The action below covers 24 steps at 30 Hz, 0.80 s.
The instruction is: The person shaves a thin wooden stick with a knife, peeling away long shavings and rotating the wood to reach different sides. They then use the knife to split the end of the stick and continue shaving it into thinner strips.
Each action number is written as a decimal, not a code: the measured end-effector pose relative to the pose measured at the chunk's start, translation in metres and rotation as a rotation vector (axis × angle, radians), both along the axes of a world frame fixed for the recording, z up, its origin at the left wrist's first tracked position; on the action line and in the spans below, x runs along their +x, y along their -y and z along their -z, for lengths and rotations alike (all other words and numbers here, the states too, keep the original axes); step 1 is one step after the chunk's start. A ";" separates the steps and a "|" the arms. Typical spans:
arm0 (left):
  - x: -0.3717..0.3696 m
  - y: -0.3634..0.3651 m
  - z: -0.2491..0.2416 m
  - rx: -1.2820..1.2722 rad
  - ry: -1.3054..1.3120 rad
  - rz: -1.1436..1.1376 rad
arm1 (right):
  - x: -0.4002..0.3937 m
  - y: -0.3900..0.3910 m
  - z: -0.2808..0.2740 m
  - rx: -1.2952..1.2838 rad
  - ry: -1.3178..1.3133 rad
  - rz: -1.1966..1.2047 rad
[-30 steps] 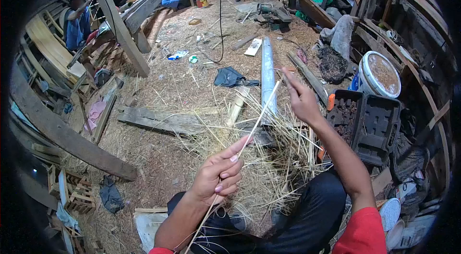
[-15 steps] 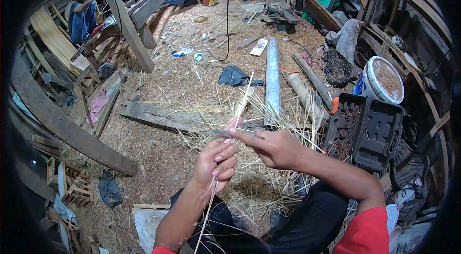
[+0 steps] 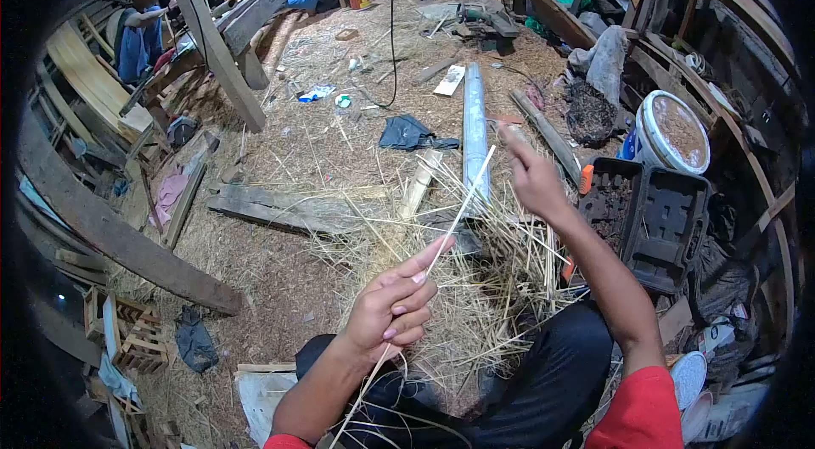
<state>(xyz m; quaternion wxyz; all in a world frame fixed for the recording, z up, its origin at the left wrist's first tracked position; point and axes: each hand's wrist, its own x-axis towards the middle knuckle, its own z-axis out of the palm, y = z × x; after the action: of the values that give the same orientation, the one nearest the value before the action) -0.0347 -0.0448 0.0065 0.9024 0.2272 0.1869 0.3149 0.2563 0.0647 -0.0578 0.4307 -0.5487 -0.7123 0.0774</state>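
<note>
My left hand [image 3: 395, 309] is closed around a thin, pale strip of split cane or bamboo [image 3: 464, 207]. The strip's upper end points up and right, and its long tail hangs below my wrist toward my lap. My right hand [image 3: 536, 182] is raised beyond the strip's tip, apart from it, with fingers curled around a small knife whose blade is barely visible now. Under both hands lies a loose heap of pale strips and shavings [image 3: 484, 296]. A flat piece of wood [image 3: 420, 182] rests on the heap's far side.
A grey pole [image 3: 477, 126] lies ahead. To the right are an open black tool case [image 3: 671, 220] and a white bucket [image 3: 677, 131]. A wooden plank [image 3: 289, 210] lies left, near a slanting post [image 3: 212, 42]. Two people sit at the back left.
My right hand has moved away from my left, up and to the right, taking the knife off the strip. The strip now leans further right in my left hand.
</note>
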 end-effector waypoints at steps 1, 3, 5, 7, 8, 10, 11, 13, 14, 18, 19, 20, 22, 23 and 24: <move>0.000 0.001 -0.001 0.005 0.011 0.035 | 0.008 -0.007 0.005 0.133 -0.009 0.027; 0.000 -0.005 0.002 0.001 0.033 -0.022 | 0.011 -0.010 0.012 0.113 -0.092 0.034; -0.002 -0.013 0.004 0.026 0.008 -0.115 | -0.023 0.025 -0.018 -0.130 -0.164 -0.070; -0.004 -0.022 0.011 -0.017 0.035 -0.159 | -0.055 0.058 -0.050 -0.305 -0.157 -0.236; -0.004 -0.024 0.012 -0.036 0.054 -0.175 | -0.064 0.066 -0.044 -0.166 -0.034 -0.358; -0.004 -0.024 0.012 -0.094 0.034 -0.219 | -0.081 0.077 -0.034 0.050 0.201 -0.538; -0.005 -0.024 0.012 -0.086 0.045 -0.211 | -0.087 0.081 -0.032 0.039 0.223 -0.552; -0.006 -0.022 0.012 -0.072 0.069 -0.194 | -0.092 0.088 -0.031 0.014 0.268 -0.580; -0.005 -0.021 0.010 -0.082 0.037 -0.211 | -0.091 0.088 -0.032 0.035 0.370 -0.551; -0.005 -0.014 0.008 -0.113 -0.043 -0.257 | -0.082 0.079 -0.040 0.032 0.429 -0.427; -0.004 -0.014 0.007 -0.117 -0.052 -0.257 | -0.080 0.079 -0.041 0.025 0.421 -0.422; -0.004 -0.013 0.006 -0.087 -0.047 -0.241 | -0.079 0.078 -0.041 0.020 0.412 -0.418; -0.003 -0.012 0.003 -0.027 -0.041 -0.203 | -0.074 0.074 -0.039 0.005 0.361 -0.360; -0.001 -0.011 0.002 -0.018 -0.043 -0.169 | -0.069 0.067 -0.037 -0.003 0.322 -0.307; 0.000 -0.009 0.002 -0.009 -0.042 -0.138 | -0.063 0.058 -0.034 -0.010 0.283 -0.257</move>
<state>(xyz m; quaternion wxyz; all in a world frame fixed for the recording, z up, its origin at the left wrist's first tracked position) -0.0350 -0.0358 0.0046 0.8753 0.2164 0.2227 0.3708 0.1938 0.0064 -0.0243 0.3100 -0.4608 -0.8296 0.0572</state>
